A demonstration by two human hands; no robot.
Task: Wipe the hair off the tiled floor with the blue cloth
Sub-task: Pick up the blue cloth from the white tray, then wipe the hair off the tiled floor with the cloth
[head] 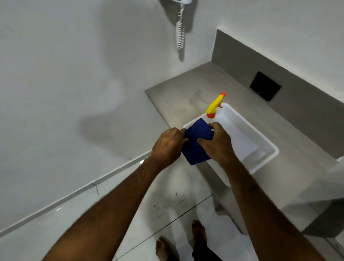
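Both hands (pixel 193 143) grip folded blue cloth (pixel 197 143), long axis pointing away.

The hands (pixel 168 144) (pixel 217 143) covered both side edges of the cloth (pixel 196 143). The spray bottle (pixel 216 105) showed only its head; its body sat hidden behind the cloth. The top edge cut off the phone (pixel 183 1). The hairs (pixel 170 204) were too fine to count.

Cloth (pixel 197 143) I've got is deep blue, spray bottle (pixel 216 105) top is yellow and orange, tub (pixel 268 147) is white, counter (pixel 186 93) grey, floor (pixel 74 223) glossy white tile.
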